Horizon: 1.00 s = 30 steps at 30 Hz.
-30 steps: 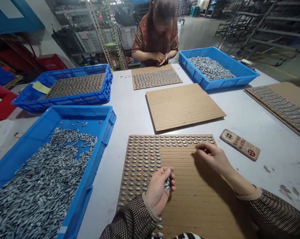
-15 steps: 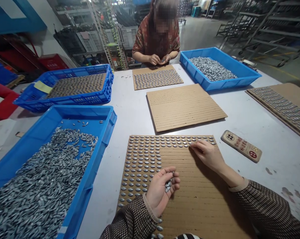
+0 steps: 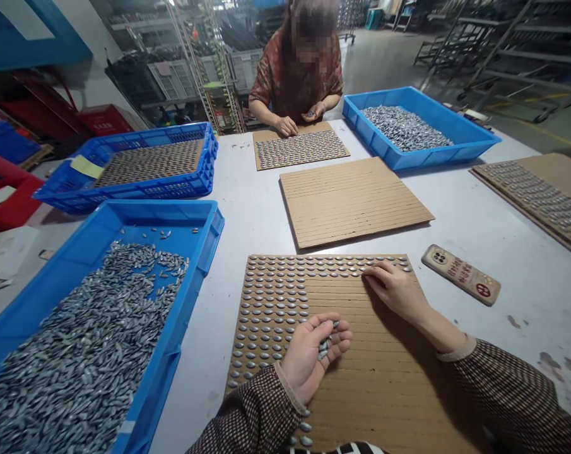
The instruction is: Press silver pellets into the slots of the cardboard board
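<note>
Bare left hand (image 3: 311, 359) loaded, bare right hand (image 3: 399, 293) at the far rows

On my feed the left hand is turned palm up above the middle of a tan, grooved cardboard board (image 3: 370, 378), which lies toward the near edge of the white table (image 3: 242, 230). Its grip is cupped around a small clutch of silver-grey, pointed-oval pieces (image 3: 323, 348), resting on palm and fingers beside the thumb.

The right grip has thumb and fingertips drawn together at the third row from the board's far edge, toward its far right corner. I see laid pieces just left of those fingertips; whether one is pinched between them I cannot tell.

More pieces line the board's far edge and left side. By the table's left edge, a blue plastic tray (image 3: 166, 215) holds a large heap of them. A beige phone with red lettering (image 3: 462, 274) lies just off the board's far right corner. At the table's far edge, a person in a red patterned top (image 3: 297, 82) has one hand low over another piece-covered cardboard board (image 3: 304, 148).
</note>
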Available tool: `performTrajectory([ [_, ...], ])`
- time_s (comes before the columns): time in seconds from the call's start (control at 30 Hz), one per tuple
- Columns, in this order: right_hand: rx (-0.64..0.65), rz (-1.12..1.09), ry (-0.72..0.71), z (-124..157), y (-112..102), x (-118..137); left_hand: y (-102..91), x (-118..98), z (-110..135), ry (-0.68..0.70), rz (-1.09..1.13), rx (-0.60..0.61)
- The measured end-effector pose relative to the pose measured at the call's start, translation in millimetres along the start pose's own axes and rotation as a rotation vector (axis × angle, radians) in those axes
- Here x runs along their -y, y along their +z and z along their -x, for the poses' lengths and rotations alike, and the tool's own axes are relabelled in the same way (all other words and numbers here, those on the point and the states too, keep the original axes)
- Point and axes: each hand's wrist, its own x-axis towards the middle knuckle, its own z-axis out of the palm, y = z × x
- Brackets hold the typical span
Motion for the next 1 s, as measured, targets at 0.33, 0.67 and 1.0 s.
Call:
performTrajectory([
  [0.33, 0.116, -0.404, -0.117, 31, -24, 83, 8.1, 7, -2, 0.061, -0.021, 0.032],
  [0.67, 0.232, -0.458, -0.157, 32, -32, 79, 11.2, 16, -6, 0.048, -0.118, 0.064],
  [1.0, -0.092, -0.298, 0.265, 16, -7, -21, 9.2, 14, -15, 0.013, -0.087, 0.016],
])
